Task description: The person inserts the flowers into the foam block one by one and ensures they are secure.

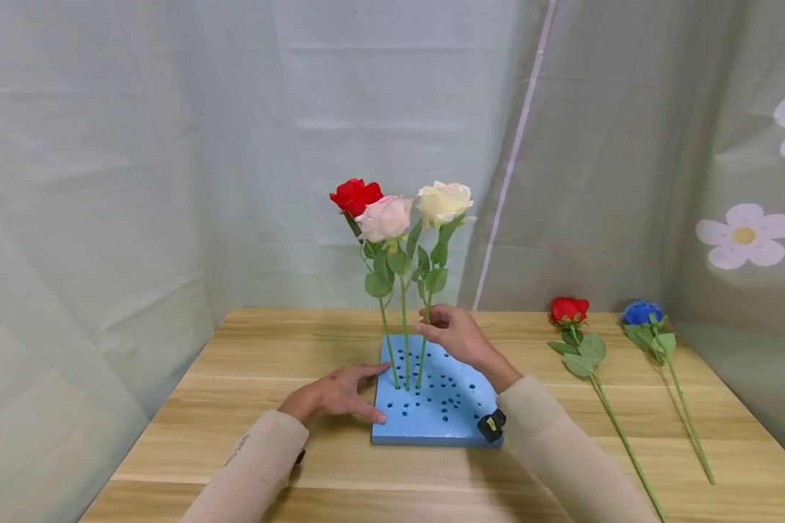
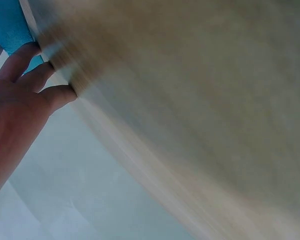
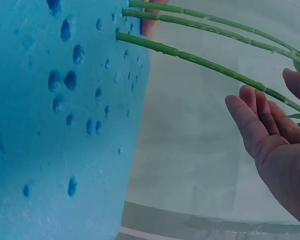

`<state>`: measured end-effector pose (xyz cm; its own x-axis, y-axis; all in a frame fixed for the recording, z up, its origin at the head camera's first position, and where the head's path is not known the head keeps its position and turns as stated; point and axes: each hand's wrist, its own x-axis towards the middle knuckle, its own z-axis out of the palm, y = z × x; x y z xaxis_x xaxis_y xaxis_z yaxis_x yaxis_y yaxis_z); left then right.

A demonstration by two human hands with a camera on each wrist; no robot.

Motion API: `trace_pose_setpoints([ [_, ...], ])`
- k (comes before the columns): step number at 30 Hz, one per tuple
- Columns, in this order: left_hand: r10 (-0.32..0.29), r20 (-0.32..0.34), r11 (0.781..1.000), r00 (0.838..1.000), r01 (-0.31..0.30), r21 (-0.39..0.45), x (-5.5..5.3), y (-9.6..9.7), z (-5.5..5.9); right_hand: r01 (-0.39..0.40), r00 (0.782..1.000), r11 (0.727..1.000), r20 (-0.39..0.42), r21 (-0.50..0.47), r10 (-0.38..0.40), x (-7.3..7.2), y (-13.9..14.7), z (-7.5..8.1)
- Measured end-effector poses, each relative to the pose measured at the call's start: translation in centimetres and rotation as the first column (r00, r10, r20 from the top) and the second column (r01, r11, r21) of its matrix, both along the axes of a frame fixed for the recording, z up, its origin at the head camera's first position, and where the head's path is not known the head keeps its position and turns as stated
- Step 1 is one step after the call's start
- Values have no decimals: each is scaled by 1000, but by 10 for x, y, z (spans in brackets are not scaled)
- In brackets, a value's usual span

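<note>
A blue board full of holes [image 1: 399, 430] lies on the wooden table. Three artificial roses stand upright in its holes: a red rose [image 1: 355, 196], a pale pink rose [image 1: 386, 219] and a cream rose [image 1: 443, 203]. My left hand [image 1: 336, 392] rests against the board's left edge, thumb and fingers spread. Around the cream rose's stem [image 3: 200, 61] my right hand [image 1: 458, 335] is held loosely; in the right wrist view its thumb and fingers stand apart, with the stem passing between them. Fingertips of the left hand [image 2: 20, 100] reach the board's edge in the left wrist view.
On the table's right side lie another red rose [image 1: 569, 310] and a blue rose [image 1: 642, 312], their stems toward the front. A small black object [image 1: 491, 426] is at the board's front right corner. Curtains [image 1: 366, 109] hang behind and beside the table.
</note>
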<state>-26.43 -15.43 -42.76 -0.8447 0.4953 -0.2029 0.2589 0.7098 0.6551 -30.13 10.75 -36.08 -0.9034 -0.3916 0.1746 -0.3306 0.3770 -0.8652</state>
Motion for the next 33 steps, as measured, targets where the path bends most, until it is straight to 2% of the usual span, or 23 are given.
trace_pose_setpoints([
  [5,14,13,1000,1000,-14,-9,1,0,0,29,1000,999,2,40,-29,2,7,6],
  [15,21,12,1000,1000,-21,-6,2,0,-1,15,999,1000,50,9,-15,3,35,12],
  [27,52,15,998,999,-51,-33,4,-1,1,38,998,998,60,-40,-36,1,76,6],
  [33,32,16,998,999,-31,-48,3,2,5,67,995,997,76,-39,-64,3,94,4],
])
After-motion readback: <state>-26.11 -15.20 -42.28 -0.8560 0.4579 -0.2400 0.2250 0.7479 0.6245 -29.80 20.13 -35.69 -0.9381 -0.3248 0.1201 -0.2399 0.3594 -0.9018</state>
